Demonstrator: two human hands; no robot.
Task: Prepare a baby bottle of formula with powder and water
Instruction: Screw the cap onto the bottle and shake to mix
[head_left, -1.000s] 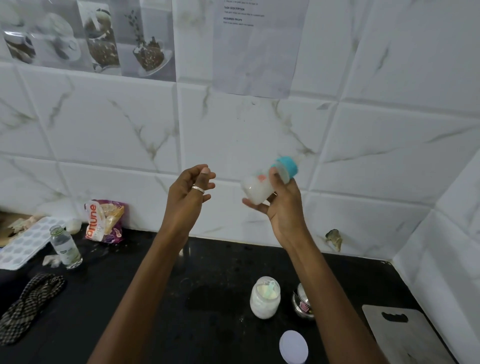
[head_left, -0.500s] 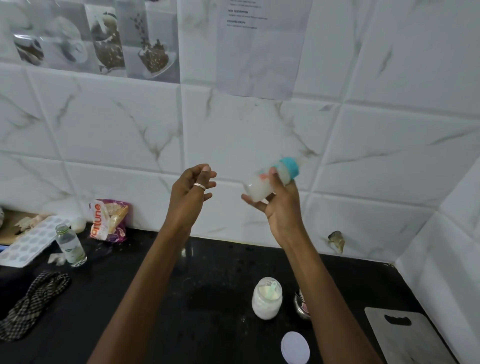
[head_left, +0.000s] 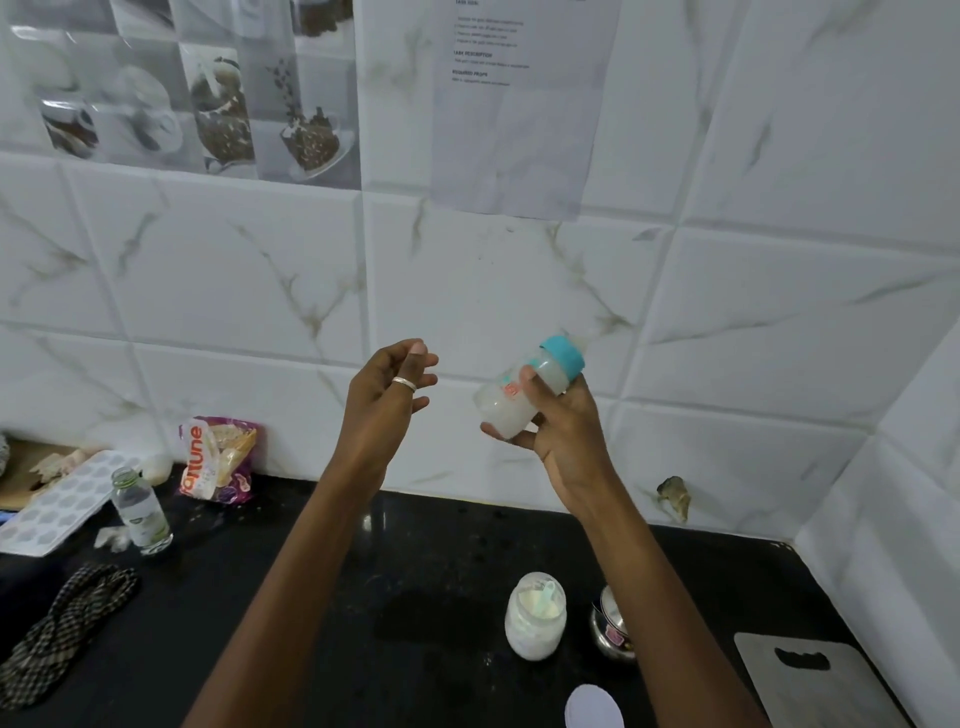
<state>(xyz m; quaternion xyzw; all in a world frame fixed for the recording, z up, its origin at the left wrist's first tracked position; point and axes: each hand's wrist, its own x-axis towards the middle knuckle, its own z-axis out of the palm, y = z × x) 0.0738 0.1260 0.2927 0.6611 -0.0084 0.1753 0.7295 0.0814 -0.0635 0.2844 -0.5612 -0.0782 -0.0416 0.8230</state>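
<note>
The baby bottle (head_left: 524, 392) lies tilted, teal cap up-right, gripped in my right hand (head_left: 563, 431); my empty, loosely curled left hand (head_left: 382, 402) hangs just left.

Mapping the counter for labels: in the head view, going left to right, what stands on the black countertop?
Small clear bottle → snack packet → open powder jar → steel cup → cutting board. Checked cloth, white tray and white lid overlap others, so they are left out.

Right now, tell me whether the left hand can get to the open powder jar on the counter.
Probably yes. The left hand holds nothing, and the powder jar stands open on the counter below, with nothing over its mouth.
</note>
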